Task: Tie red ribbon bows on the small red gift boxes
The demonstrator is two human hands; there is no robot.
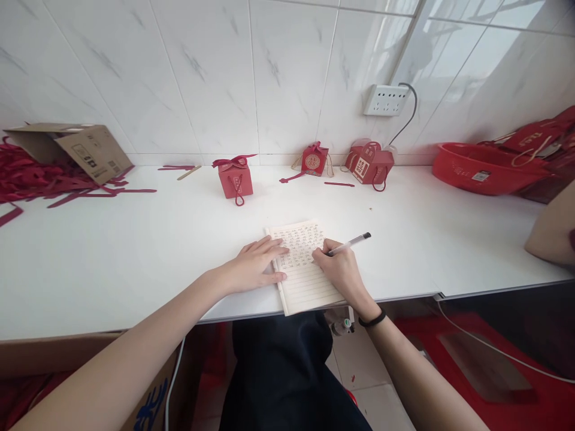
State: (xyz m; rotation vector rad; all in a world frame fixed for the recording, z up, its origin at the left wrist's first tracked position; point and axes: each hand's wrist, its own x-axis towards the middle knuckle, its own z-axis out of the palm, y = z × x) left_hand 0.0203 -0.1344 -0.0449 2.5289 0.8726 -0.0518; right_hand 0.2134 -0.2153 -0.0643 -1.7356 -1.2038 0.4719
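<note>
A lined notebook [309, 287] lies on the white table in front of me, its upper half covered in rows of small handwriting. My left hand [257, 264] rests flat on the notebook's left edge with fingers spread. In my right hand [339, 266] is a pen [353, 243] with a clear barrel and dark end, gripped in a writing hold. That hand rests on the right side of the page, and the pen's tip is hidden behind the fingers.
Red gift boxes [236, 179] stand toward the wall. A cardboard box [92, 152] with red ribbons [27, 176] lies at left; a red basin [487, 170] sits at right. Another person's arm [554, 227] leans on the table's right side. A socket strip [386, 100] is on the wall.
</note>
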